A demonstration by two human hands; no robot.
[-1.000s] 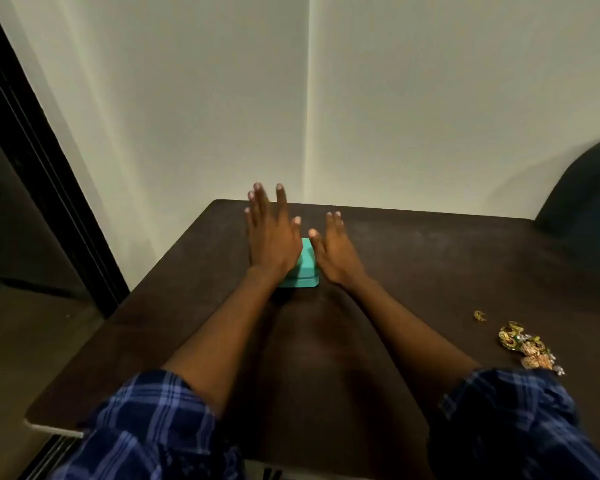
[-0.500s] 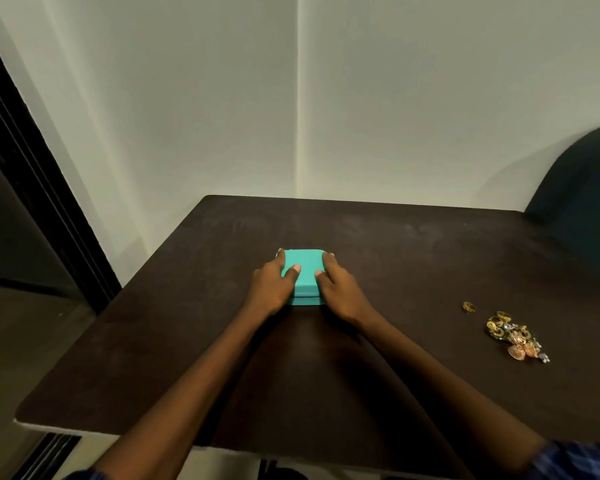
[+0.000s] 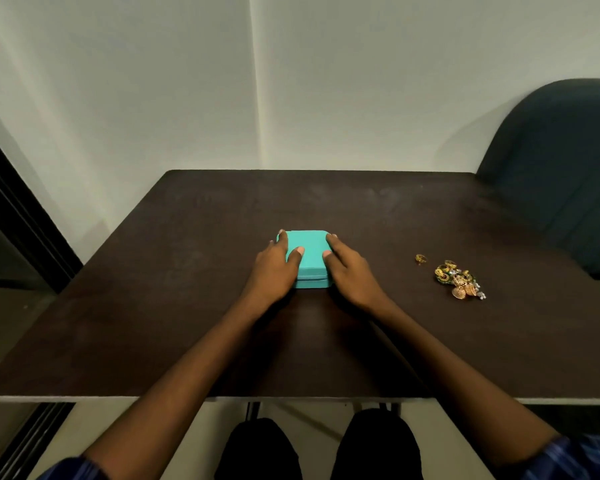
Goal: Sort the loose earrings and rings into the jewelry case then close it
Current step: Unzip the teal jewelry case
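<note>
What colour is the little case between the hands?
The jewelry case is plain teal, a turquoise green, seen clearly in the head view.

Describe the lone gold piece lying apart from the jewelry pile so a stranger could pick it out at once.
Start at the dark table and find the teal case held between both hands near its middle. Look to the right of the case to the jewelry pile. The lone piece lies just left of that pile, toward the case, small, gold and touching nothing else.
</note>
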